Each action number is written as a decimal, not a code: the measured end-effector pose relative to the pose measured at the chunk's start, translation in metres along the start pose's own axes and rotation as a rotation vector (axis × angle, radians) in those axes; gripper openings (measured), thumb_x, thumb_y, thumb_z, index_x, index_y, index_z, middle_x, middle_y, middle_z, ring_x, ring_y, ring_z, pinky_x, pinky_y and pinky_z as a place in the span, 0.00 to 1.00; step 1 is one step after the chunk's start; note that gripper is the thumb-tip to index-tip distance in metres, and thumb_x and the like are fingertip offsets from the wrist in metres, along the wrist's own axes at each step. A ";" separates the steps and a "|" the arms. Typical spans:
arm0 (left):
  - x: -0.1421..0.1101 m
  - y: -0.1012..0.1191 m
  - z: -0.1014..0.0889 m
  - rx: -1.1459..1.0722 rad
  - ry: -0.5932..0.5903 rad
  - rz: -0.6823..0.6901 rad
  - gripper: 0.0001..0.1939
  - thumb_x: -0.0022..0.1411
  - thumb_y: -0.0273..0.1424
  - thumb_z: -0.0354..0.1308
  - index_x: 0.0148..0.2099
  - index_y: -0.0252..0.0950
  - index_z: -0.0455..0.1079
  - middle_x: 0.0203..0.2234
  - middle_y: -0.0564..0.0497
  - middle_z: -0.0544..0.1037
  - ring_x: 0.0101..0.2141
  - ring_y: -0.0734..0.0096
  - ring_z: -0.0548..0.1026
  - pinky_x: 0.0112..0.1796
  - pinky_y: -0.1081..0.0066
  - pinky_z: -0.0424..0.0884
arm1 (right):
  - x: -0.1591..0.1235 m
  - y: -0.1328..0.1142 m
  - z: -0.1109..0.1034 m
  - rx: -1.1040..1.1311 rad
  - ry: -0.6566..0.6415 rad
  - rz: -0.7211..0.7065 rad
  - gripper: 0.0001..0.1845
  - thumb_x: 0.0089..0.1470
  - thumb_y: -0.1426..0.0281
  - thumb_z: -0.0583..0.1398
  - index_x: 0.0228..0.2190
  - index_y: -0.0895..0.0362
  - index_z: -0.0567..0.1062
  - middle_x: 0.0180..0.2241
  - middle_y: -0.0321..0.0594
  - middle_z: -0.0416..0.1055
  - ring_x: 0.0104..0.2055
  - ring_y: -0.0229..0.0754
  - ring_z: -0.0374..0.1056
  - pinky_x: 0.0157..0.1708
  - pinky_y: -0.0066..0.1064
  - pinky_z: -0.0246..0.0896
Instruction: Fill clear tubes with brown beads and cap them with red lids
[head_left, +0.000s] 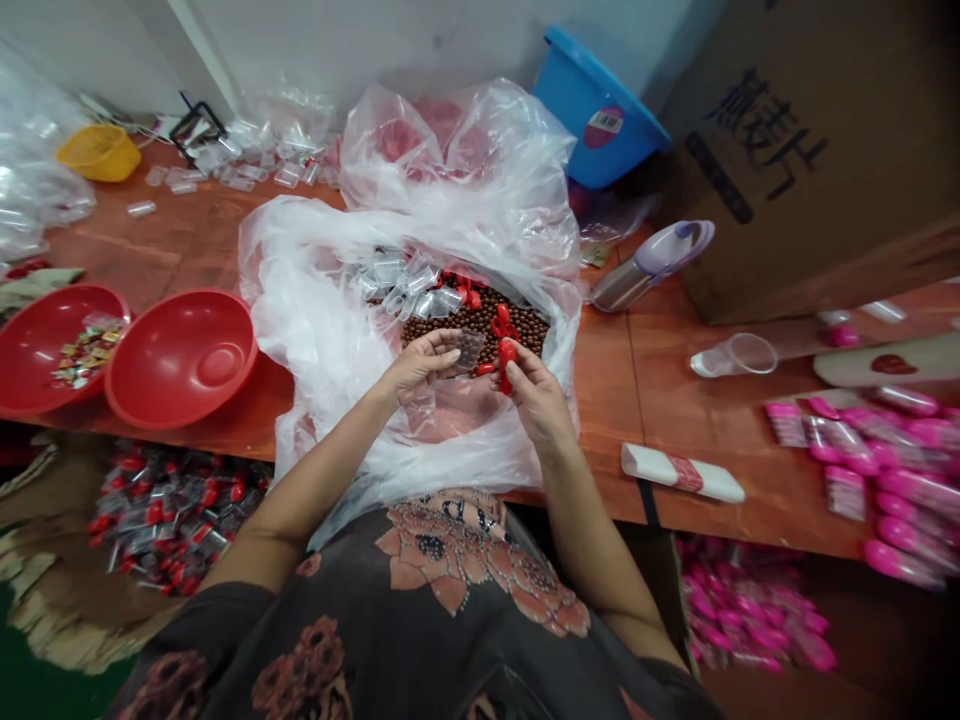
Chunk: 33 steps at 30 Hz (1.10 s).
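The cup [471, 348] is showing clear, colourless walls and is being held slanted; its open end is not showing clearly. The cap [507, 366] is showing glossy red and is being held lengthwise, just right of the cup, not touching.

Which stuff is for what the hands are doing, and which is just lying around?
Seems part of the job:
clear container in the left hand
red plastic piece in the right hand
brown balls in the plastic bag

Probably just lying around:
yellow bowl
blue tub
cardboard box
bottle
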<state>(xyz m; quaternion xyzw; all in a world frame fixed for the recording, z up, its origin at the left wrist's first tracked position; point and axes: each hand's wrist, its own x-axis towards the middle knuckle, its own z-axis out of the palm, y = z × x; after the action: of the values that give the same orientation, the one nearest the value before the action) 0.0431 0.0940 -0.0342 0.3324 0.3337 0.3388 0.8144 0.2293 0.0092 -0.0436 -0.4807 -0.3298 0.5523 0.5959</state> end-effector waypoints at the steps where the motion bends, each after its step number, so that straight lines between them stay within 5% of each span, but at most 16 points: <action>1: -0.001 -0.002 0.000 0.019 0.005 0.000 0.22 0.49 0.27 0.72 0.46 0.34 0.73 0.42 0.47 0.81 0.40 0.67 0.80 0.51 0.58 0.73 | 0.001 -0.002 0.001 -0.022 0.001 -0.030 0.20 0.55 0.62 0.64 0.50 0.42 0.76 0.42 0.33 0.76 0.33 0.34 0.71 0.39 0.32 0.72; 9: -0.011 -0.005 0.006 0.177 -0.048 0.074 0.23 0.48 0.31 0.72 0.48 0.34 0.75 0.46 0.44 0.79 0.44 0.65 0.78 0.50 0.61 0.72 | 0.014 -0.006 0.004 -0.275 -0.004 -0.211 0.22 0.58 0.61 0.61 0.54 0.43 0.73 0.58 0.35 0.70 0.58 0.44 0.67 0.61 0.43 0.62; 15: -0.013 -0.007 0.004 0.258 -0.023 0.027 0.24 0.52 0.32 0.69 0.51 0.33 0.75 0.45 0.43 0.80 0.41 0.66 0.78 0.46 0.62 0.74 | 0.023 -0.005 0.010 -0.381 -0.109 -0.281 0.26 0.63 0.59 0.55 0.62 0.42 0.62 0.58 0.36 0.70 0.56 0.44 0.69 0.58 0.45 0.65; 21: -0.013 -0.009 -0.004 0.273 -0.011 0.070 0.23 0.50 0.34 0.70 0.49 0.33 0.77 0.45 0.44 0.80 0.43 0.65 0.78 0.48 0.64 0.71 | 0.028 -0.007 0.006 -0.577 -0.219 -0.338 0.27 0.64 0.61 0.55 0.63 0.45 0.63 0.57 0.38 0.70 0.56 0.45 0.68 0.61 0.46 0.62; 28: -0.014 -0.009 -0.009 0.348 0.024 0.111 0.21 0.52 0.33 0.69 0.49 0.34 0.75 0.47 0.44 0.79 0.44 0.66 0.77 0.47 0.65 0.72 | 0.026 -0.004 -0.003 -0.700 -0.124 -0.395 0.21 0.64 0.63 0.55 0.57 0.45 0.70 0.57 0.38 0.71 0.58 0.46 0.67 0.62 0.47 0.59; 33: -0.016 -0.013 -0.005 0.279 -0.014 0.126 0.21 0.52 0.33 0.69 0.49 0.34 0.75 0.46 0.45 0.79 0.44 0.66 0.77 0.46 0.66 0.73 | 0.019 0.002 0.004 -0.626 -0.108 -0.303 0.18 0.61 0.63 0.59 0.52 0.45 0.75 0.51 0.37 0.76 0.52 0.45 0.70 0.57 0.45 0.63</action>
<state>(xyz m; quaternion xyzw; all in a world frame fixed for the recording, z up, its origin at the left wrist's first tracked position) 0.0348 0.0759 -0.0423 0.4649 0.3504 0.3371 0.7399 0.2279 0.0286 -0.0466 -0.5557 -0.5818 0.3545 0.4765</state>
